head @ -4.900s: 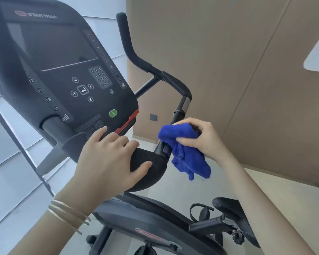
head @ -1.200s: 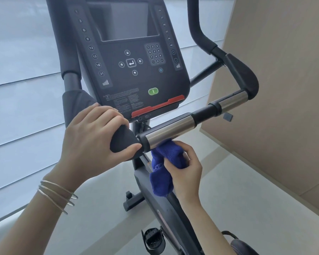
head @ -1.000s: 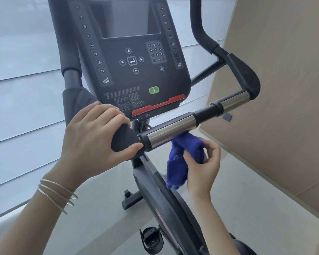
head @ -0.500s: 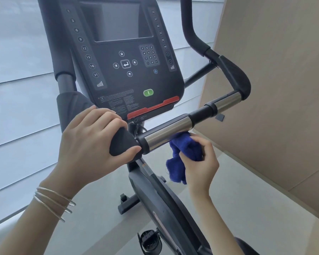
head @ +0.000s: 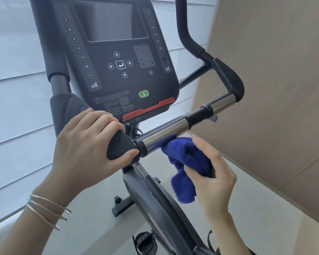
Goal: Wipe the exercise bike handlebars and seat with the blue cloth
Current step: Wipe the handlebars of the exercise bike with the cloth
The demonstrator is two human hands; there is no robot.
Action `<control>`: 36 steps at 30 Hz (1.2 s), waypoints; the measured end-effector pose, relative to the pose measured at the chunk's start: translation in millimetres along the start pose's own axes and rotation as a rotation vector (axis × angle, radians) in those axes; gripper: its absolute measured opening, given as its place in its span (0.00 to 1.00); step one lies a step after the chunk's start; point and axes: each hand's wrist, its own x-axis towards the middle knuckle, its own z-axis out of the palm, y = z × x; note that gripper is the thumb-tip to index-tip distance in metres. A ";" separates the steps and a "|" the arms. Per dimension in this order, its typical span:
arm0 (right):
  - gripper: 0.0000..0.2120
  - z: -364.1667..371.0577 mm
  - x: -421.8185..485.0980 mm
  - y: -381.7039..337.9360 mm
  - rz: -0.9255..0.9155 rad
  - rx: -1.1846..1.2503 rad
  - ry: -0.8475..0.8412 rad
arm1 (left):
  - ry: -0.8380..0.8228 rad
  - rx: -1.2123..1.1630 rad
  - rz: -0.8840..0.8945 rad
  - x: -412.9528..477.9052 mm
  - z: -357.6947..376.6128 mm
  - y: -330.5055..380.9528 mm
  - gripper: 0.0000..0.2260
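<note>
Floor (head: 247, 208), pale grey and smooth, under tan wall panels (head: 274, 70) to my right and white horizontal blinds (head: 17, 89) to my left. Handlebars (head: 166, 130): polished chrome tube between matte black padded grips, below the black console (head: 118, 67). Blue cloth (head: 184, 162): plush, bunched, its top touching the chrome's underside, one corner hanging. My right hand (head: 212, 173) clutches the cloth; my left hand (head: 85, 148) wraps the black grip, thin bangles (head: 46, 210) at the wrist.
</note>
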 end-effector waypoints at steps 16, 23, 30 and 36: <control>0.16 24.9 54.8 -5.3 -0.306 -0.365 -0.324 | -0.018 -0.026 -0.015 0.8 -0.2 0.6 0.21; 0.13 16.9 76.0 11.2 -0.286 -0.326 -0.312 | -0.013 -0.008 -0.006 -0.2 0.8 0.4 0.22; 0.11 37.2 48.2 3.8 -0.478 -0.259 -0.202 | 0.012 -0.011 -0.023 0.0 1.5 1.3 0.21; 0.12 27.5 80.0 12.4 -0.248 -0.280 -0.109 | -0.012 -0.019 -0.026 0.0 0.4 2.3 0.21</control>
